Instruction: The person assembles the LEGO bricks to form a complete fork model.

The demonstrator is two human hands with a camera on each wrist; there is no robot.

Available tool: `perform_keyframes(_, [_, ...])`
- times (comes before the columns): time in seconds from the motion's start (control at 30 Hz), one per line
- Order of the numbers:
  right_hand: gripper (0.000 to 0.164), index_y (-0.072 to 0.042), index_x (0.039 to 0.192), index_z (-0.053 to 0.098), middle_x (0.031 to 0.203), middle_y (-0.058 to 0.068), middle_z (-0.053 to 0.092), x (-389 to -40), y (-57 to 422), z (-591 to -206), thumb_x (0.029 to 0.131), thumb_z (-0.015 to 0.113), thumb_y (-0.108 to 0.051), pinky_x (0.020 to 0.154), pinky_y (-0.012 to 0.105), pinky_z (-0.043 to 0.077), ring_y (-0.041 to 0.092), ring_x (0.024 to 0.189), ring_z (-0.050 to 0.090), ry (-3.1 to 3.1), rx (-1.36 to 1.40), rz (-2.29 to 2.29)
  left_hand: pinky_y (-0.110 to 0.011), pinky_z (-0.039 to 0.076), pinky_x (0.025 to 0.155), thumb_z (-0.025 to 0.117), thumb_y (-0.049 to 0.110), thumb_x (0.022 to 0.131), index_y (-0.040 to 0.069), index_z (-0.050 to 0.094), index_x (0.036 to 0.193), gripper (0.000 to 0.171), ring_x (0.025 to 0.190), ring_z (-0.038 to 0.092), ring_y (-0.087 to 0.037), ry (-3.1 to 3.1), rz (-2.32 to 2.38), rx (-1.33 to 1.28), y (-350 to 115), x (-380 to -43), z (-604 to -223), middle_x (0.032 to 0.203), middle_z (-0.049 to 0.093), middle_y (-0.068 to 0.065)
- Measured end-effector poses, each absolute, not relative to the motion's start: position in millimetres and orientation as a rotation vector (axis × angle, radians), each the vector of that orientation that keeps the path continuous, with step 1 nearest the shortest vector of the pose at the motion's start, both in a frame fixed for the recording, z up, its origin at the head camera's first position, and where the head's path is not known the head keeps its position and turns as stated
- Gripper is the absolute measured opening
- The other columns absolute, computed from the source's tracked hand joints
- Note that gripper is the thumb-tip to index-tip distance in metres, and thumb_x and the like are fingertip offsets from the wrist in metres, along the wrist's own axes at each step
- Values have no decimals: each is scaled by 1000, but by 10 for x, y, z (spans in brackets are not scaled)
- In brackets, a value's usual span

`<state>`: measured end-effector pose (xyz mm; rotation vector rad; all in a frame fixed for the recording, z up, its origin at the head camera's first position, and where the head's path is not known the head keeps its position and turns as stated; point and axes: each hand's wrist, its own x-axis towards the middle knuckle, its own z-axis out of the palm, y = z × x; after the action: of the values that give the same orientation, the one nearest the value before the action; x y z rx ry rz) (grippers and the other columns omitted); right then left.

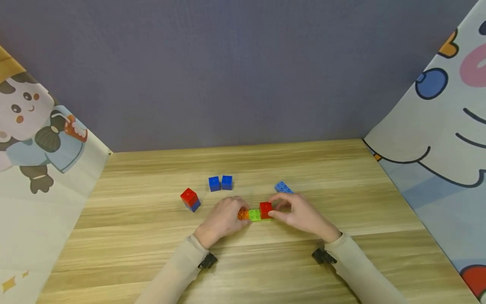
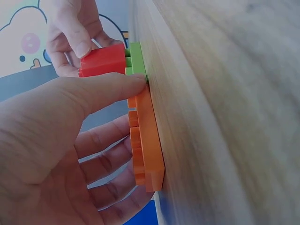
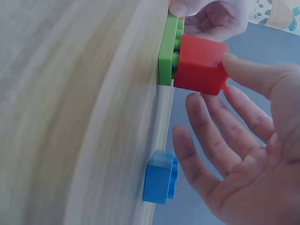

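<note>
My left hand grips a low orange studded brick, thumb on one side and fingers on the other. End to end with it lies a flat lime-green brick; both are on the table. At the green brick's right end, my right hand pinches a red cube-shaped block between thumb and fingertips. In the right wrist view the red block tilts slightly over the green studs, some of which show beneath it. The right hand's lower fingers are spread away from the block.
Two blue blocks, a left one and a right one, stand side by side behind my left hand. Farther left, a red block sits stacked on a blue one. A light-blue studded brick lies just behind my right hand.
</note>
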<state>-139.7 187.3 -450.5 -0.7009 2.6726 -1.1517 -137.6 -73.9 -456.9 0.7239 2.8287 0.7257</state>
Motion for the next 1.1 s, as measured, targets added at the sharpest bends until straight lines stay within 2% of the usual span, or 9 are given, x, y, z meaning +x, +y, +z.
perform_keyframes(0.2, [41, -9, 133, 71, 117, 2, 78, -1399, 1872, -4507, 96, 81, -25, 79, 24, 60, 9, 94, 73, 2671, -739, -1133, -46, 59, 97, 87, 28, 88, 8, 80, 116, 34, 108, 72, -28, 2822, 727, 719, -731, -1384, -4584, 116, 78, -7])
perform_keyframes(0.43, [31, -16, 122, 77, 111, -2, 79, -1400, 1864, -4542, 93, 84, -21, 82, 26, 60, 7, 92, 73, 2720, -768, -1100, -44, 59, 95, 87, 28, 89, 9, 80, 116, 34, 107, 72, -26, 2821, 724, 716, -717, -1389, -4585, 116, 78, -6])
perform_keyframes(0.57, [28, -16, 117, 80, 110, -1, 80, -1384, 1849, -4545, 90, 87, -20, 78, 26, 60, 9, 90, 73, 2776, -823, -1069, -44, 59, 94, 88, 27, 89, 8, 81, 116, 34, 106, 72, -26, 2824, 726, 722, -720, -1387, -4579, 115, 78, -6])
perform_keyframes(0.77, [28, -15, 117, 80, 115, 3, 81, -1382, 1815, -4528, 91, 87, -22, 73, 22, 59, 9, 85, 72, 2812, -832, -1022, -45, 59, 95, 88, 26, 89, 7, 81, 115, 33, 106, 72, -27, 2827, 727, 722, -726, -1393, -4574, 115, 78, -6])
perform_keyframes(0.9, [28, -15, 116, 80, 100, -1, 80, -1377, 1793, -4491, 90, 88, -22, 64, 21, 54, 2, 73, 64, 2819, -798, -971, -44, 59, 95, 88, 25, 89, 7, 81, 115, 32, 106, 72, -26, 2825, 729, 713, -716, -1386, -4572, 114, 78, -6])
perform_keyframes(1.0, [28, -15, 116, 80, 84, -6, 74, -1372, 1784, -4473, 90, 87, -23, 56, 21, 48, 0, 65, 55, 2821, -777, -947, -44, 58, 95, 88, 24, 89, 7, 81, 115, 32, 106, 72, -26, 2824, 732, 707, -707, -1380, -4572, 114, 78, -6])
perform_keyframes(1.1, [29, -15, 118, 80, 77, -9, 69, -1370, 1791, -4474, 90, 87, -23, 53, 21, 46, -1, 61, 53, 2810, -761, -948, -44, 59, 95, 88, 24, 89, 7, 81, 115, 32, 105, 72, -26, 2825, 729, 709, -700, -1380, -4578, 113, 78, -6])
